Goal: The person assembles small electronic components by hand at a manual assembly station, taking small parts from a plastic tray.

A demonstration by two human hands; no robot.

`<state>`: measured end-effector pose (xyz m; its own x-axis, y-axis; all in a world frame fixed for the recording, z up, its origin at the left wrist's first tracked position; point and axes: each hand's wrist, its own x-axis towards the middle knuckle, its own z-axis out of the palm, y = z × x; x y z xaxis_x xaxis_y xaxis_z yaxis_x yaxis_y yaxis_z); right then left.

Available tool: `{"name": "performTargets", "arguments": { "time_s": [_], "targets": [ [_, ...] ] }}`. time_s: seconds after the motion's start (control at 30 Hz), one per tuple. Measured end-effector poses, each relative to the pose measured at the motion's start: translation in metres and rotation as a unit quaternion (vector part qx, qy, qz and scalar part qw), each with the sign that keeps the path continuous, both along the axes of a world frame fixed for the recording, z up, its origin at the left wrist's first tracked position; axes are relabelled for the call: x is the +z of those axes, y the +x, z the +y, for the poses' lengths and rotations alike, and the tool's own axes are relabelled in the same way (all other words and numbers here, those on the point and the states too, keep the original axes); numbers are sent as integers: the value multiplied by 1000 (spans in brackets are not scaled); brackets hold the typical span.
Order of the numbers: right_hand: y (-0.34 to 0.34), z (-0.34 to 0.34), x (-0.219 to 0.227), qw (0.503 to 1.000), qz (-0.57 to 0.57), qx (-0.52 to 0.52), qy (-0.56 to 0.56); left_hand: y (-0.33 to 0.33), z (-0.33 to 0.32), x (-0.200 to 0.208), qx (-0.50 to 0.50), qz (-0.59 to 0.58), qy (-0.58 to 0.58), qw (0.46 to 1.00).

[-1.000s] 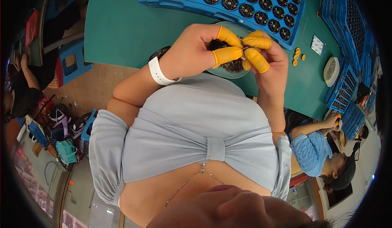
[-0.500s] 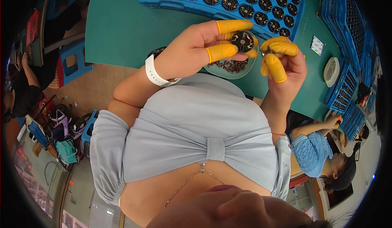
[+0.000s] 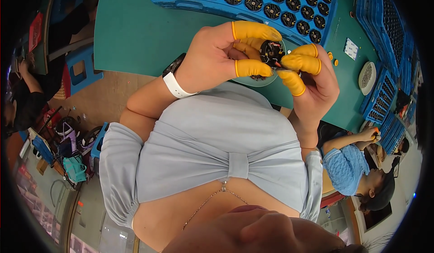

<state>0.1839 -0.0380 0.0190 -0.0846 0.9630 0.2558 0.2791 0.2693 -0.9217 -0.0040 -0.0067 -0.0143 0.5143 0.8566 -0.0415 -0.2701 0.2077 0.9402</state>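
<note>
Above the near edge of the green surface (image 3: 135, 31): small round black disc part with dark slots (image 3: 272, 52), pinched by yellow-capped fingers (image 3: 253, 67) of left hand (image 3: 217, 56). Right hand (image 3: 316, 83) just beside, capped fingers (image 3: 304, 63) touching the same part. Underneath, partly hidden, round clear dish (image 3: 253, 78). Further back, long blue plastic tray (image 3: 253, 2) with rows of similar black discs.

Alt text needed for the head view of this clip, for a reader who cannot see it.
Both hands, left hand and right hand, wear yellow finger cots and pinch a small round black part above a green table. A blue tray of similar black parts lies beyond, and a small white dish sits to the right.
</note>
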Motion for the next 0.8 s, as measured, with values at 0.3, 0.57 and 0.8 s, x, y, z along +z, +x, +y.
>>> {"name": "performTargets", "arguments": {
  "time_s": [0.3,0.57,0.8],
  "targets": [
    [2,1,2,998,-27,28,-41,-2,1,4,-42,-14,-65,997],
    [-3,6,19,987,-158,25,27,-3,5,11,-55,-11,-27,998],
    [-3,2,17,968,-239,17,71,-5,6,11,-87,-25,-29,996]
  ]
}}
